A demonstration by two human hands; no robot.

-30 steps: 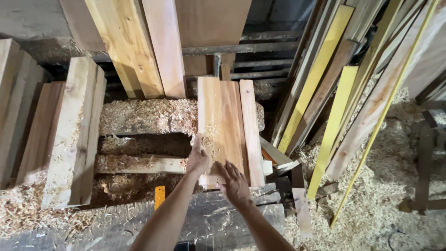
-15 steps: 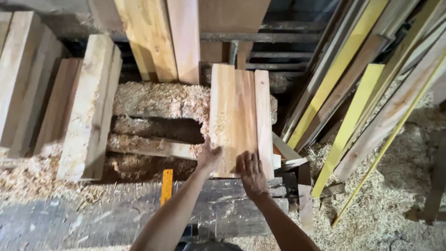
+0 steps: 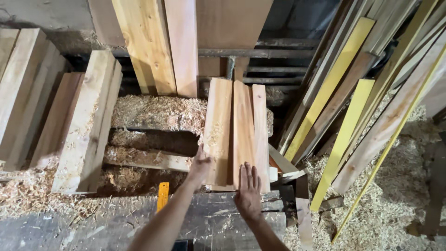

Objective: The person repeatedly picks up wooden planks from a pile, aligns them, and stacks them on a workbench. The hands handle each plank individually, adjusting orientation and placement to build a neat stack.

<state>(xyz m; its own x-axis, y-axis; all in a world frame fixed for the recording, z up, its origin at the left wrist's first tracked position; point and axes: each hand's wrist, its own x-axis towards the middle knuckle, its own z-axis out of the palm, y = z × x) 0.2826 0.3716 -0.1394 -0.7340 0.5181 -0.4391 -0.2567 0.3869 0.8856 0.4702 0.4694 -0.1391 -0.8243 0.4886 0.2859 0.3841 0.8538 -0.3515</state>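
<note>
Three short pale wooden planks lean side by side ahead of me. My left hand (image 3: 200, 166) grips the lower left edge of the left plank (image 3: 217, 125), which carries a little sawdust and is tilted away from the others, leaving a dark gap at the bottom. The middle plank (image 3: 242, 123) has my right hand (image 3: 247, 191) lying flat on its lower end, fingers spread. Touching the middle one on its right is the narrow third plank (image 3: 260, 125).
Thick pale beams (image 3: 88, 121) lie at the left, tall boards (image 3: 155, 46) lean at the back, and yellow strips (image 3: 346, 125) slant at the right. Sawdust (image 3: 158, 111) covers the floor and ledges. A yellow ruler (image 3: 162, 195) rests on the dark worktop (image 3: 116, 221) below my arms.
The planks stood tight together before; now the left one is pulled apart to the left. My right hand has flattened onto the middle plank, and my view has shifted.
</note>
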